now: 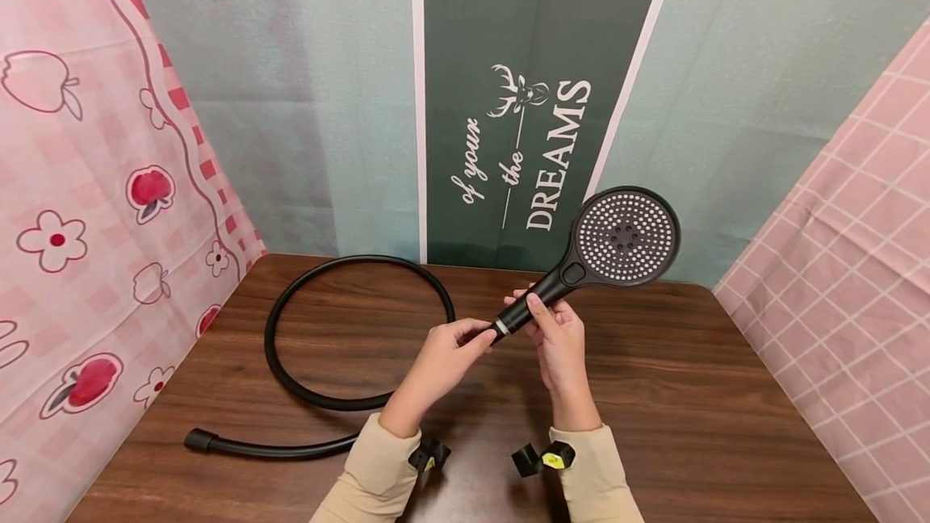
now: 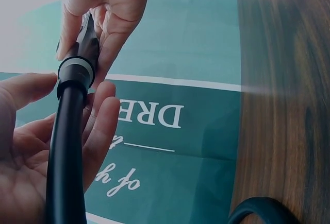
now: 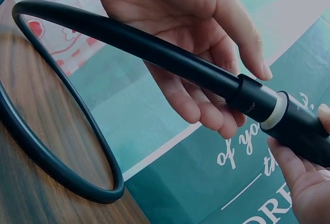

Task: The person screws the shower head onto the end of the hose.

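A black handheld shower head (image 1: 626, 236) with pale nozzles is raised above the table, tilted up to the right. My right hand (image 1: 563, 345) grips its handle, thumb on top. My left hand (image 1: 450, 357) is at the handle's lower end, its thumb and fingers around the connector nut (image 3: 251, 100) of a black shower hose (image 3: 154, 54). In the right wrist view, a white ring (image 3: 277, 110) shows between nut and handle. Behind the nut, the hose passes over the left palm.
The hose loops across the wooden table (image 1: 654, 426) at the left. Its other end, a black fitting (image 1: 199, 440), lies near the front left. A green printed cloth (image 1: 538, 23) hangs behind the table, with pink cloths (image 1: 73, 184) at the sides.
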Available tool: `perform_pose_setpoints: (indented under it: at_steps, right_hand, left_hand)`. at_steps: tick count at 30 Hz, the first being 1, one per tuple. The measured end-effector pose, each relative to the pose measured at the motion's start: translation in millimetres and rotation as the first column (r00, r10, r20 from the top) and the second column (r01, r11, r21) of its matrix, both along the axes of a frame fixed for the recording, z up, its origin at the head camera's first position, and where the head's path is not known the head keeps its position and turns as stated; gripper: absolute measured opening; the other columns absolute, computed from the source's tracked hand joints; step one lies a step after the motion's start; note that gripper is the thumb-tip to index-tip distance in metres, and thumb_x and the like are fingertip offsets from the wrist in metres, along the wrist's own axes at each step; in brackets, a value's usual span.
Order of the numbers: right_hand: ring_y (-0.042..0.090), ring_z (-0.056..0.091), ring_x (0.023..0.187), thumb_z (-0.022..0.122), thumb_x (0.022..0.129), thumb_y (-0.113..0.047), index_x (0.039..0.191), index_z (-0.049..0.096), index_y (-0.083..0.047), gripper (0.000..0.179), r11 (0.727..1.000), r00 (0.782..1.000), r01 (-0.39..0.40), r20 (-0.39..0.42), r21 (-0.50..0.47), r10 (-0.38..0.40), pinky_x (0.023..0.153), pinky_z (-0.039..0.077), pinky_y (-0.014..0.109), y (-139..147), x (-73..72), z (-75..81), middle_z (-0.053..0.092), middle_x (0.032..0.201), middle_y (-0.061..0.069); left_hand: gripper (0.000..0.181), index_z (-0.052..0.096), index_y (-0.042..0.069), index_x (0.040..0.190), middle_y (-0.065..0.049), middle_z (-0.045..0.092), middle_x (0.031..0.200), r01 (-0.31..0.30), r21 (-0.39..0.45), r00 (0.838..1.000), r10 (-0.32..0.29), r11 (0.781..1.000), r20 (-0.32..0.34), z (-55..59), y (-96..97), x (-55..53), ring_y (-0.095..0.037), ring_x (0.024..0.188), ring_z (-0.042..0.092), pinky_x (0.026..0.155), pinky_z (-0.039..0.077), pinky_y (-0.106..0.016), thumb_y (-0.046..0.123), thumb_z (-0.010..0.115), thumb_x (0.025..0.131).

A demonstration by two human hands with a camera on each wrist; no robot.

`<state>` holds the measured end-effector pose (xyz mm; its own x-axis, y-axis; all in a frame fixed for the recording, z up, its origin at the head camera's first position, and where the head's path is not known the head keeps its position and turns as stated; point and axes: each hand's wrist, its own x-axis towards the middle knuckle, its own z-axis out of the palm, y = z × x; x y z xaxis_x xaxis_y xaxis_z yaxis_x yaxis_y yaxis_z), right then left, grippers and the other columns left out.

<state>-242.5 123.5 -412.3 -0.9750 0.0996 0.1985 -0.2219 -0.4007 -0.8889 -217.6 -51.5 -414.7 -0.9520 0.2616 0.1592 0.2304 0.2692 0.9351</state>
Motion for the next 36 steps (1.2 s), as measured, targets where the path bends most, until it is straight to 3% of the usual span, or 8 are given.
perform_pose_setpoints:
  at_steps: [5, 18, 30, 36]
  right_hand:
    - [0.012, 0.075, 0.092, 0.057, 0.101, -0.013, 0.109, 0.060, -0.009, 0.009, 1.000, 1.000, 0.001, 0.007, 0.010, -0.001, 0.085, 0.058, 0.028, 0.0, 0.2, 0.7, 0.076, 0.094, -0.003]
    - [0.012, 0.075, 0.092, 0.058, 0.100, -0.013, 0.109, 0.060, -0.008, 0.010, 1.000, 1.000, 0.001, 0.008, 0.010, -0.001, 0.086, 0.058, 0.028, 0.5, -0.3, 0.2, 0.076, 0.094, -0.003]
    - [0.013, 0.075, 0.092, 0.058, 0.100, -0.014, 0.108, 0.061, -0.008, 0.010, 1.000, 1.000, -0.003, -0.001, 0.008, 0.003, 0.085, 0.058, 0.029, 1.0, -0.6, -0.1, 0.076, 0.094, -0.003]
    - [0.012, 0.075, 0.092, 0.058, 0.100, -0.013, 0.108, 0.061, -0.009, 0.009, 1.000, 1.000, -0.004, -0.001, 0.010, 0.005, 0.085, 0.058, 0.028, 1.1, -0.4, -0.1, 0.076, 0.094, -0.003]
  left_hand:
    - [0.035, 0.070, 0.006, 0.120, -0.010, 0.075, 0.097, 0.008, -0.001, 1.000, -0.008, 1.000, 0.003, 1.0, -1.1, 0.2, -0.028, 0.094, 0.068, 0.077, 0.053, -0.031, 0.033, 0.059, 0.100]
    - [0.033, 0.071, 0.005, 0.117, -0.010, 0.075, 0.092, 0.015, -0.010, 1.000, -0.015, 1.000, -0.016, -0.1, -0.9, -0.6, -0.017, 0.084, 0.064, 0.072, 0.050, -0.029, 0.030, 0.060, 0.100]
    - [0.032, 0.070, 0.002, 0.117, -0.017, 0.075, 0.095, 0.015, -0.002, 1.000, -0.015, 1.000, -0.026, -1.3, 1.2, -1.2, -0.032, 0.092, 0.069, 0.073, 0.053, -0.028, 0.028, 0.061, 0.099]
    - [0.032, 0.070, 0.002, 0.117, -0.017, 0.075, 0.095, 0.011, -0.011, 1.000, -0.011, 1.000, -0.029, -2.0, 1.6, -1.6, -0.028, 0.091, 0.071, 0.074, 0.054, -0.029, 0.028, 0.062, 0.099]
